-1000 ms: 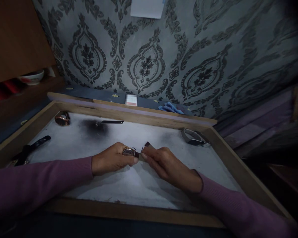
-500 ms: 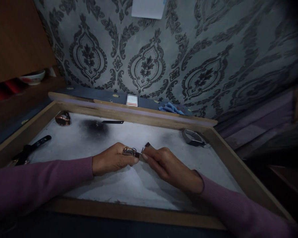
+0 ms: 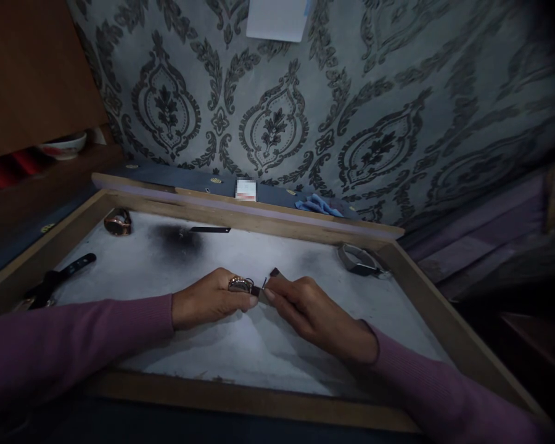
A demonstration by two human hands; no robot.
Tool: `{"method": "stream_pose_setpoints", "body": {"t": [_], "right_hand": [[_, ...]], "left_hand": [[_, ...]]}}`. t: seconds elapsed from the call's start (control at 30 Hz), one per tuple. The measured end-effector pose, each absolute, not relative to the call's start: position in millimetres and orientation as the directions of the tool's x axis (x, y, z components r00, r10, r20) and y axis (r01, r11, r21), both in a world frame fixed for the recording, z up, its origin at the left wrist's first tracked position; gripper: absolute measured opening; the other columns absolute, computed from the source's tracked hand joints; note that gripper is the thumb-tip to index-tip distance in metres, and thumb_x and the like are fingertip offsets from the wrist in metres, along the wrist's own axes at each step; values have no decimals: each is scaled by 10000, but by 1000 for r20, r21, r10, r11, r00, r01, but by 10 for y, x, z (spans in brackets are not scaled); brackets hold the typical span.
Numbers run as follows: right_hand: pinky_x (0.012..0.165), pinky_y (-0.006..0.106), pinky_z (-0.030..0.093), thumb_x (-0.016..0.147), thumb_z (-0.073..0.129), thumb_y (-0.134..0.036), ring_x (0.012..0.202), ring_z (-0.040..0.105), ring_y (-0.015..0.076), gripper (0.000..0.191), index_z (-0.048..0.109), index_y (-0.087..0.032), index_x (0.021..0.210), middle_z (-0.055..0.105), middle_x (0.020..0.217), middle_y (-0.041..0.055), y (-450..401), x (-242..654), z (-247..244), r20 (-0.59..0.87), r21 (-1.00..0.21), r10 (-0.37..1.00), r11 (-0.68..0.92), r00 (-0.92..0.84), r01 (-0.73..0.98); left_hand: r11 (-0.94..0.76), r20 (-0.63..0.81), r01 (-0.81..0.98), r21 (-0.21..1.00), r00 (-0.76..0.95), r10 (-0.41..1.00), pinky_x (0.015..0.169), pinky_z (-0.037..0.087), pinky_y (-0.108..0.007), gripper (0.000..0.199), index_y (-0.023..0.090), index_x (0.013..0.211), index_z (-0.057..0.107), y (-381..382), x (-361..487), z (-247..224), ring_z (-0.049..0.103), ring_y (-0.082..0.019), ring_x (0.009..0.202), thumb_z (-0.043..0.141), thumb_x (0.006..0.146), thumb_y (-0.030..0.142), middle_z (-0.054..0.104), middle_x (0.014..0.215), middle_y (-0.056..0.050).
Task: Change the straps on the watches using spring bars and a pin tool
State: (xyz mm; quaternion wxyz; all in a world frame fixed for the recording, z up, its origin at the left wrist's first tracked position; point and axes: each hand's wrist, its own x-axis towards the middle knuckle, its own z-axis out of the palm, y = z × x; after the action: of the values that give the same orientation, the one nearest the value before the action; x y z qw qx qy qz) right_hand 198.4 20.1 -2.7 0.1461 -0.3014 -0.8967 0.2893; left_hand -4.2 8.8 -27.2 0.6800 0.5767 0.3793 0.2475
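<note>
Over the white bottom of a shallow wooden tray (image 3: 254,404), my left hand (image 3: 208,299) is closed round a wristwatch (image 3: 240,285) with a dark round face and shiny case. A short dark strap runs from the case toward my right hand (image 3: 308,308). That hand is closed too, its thumb and fingers pinching the strap near its buckle end. A dark strap end (image 3: 274,272) sticks up past the right fingertips. Whether the fingers also hold a small pin or tool cannot be made out.
Inside the tray lie a rose-gold watch (image 3: 117,222), a black-strapped watch (image 3: 55,280), a flat black strip (image 3: 210,230) and a grey-banded watch (image 3: 361,259). Behind its far rim are a small white box (image 3: 246,190) and a blue cloth (image 3: 318,205). A bowl (image 3: 65,147) stands on the left shelf.
The view has tilted up very slightly. Both hands keep the same hold on the watch and its strap, with hardly any movement.
</note>
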Motion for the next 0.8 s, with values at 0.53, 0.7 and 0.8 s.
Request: {"method": "stream_pose_setpoints", "body": {"t": [0.53, 0.7, 0.8], "right_hand": [[469, 237, 237, 962, 356, -236, 445, 291, 66, 293, 457, -174, 695, 336, 543, -59, 198, 1977, -21, 109, -622, 625, 650, -773, 437], [475, 230, 245, 958, 357, -227, 454, 320, 64, 283, 457, -170, 700, 360, 558, -53, 192, 1971, -7, 92, -619, 624, 646, -776, 447], [480, 230, 247, 959, 354, -226, 465, 327, 66, 277, 460, -168, 710, 365, 576, -47, 196, 1973, -10, 86, -613, 625, 647, -776, 453]], "left_hand": [[184, -195, 82, 980, 614, 764, 427, 181, -219, 296, 184, 583, 409, 93, -65, -338, 235, -52, 433, 564, 784, 335, 294, 481, 97], [207, -216, 87, 975, 614, 759, 424, 165, -226, 269, 183, 590, 431, 86, -63, -315, 223, -53, 424, 564, 777, 323, 291, 472, 101], [211, -218, 85, 974, 616, 757, 426, 167, -226, 274, 185, 583, 420, 87, -59, -294, 226, -53, 426, 564, 774, 318, 294, 474, 100]]}}
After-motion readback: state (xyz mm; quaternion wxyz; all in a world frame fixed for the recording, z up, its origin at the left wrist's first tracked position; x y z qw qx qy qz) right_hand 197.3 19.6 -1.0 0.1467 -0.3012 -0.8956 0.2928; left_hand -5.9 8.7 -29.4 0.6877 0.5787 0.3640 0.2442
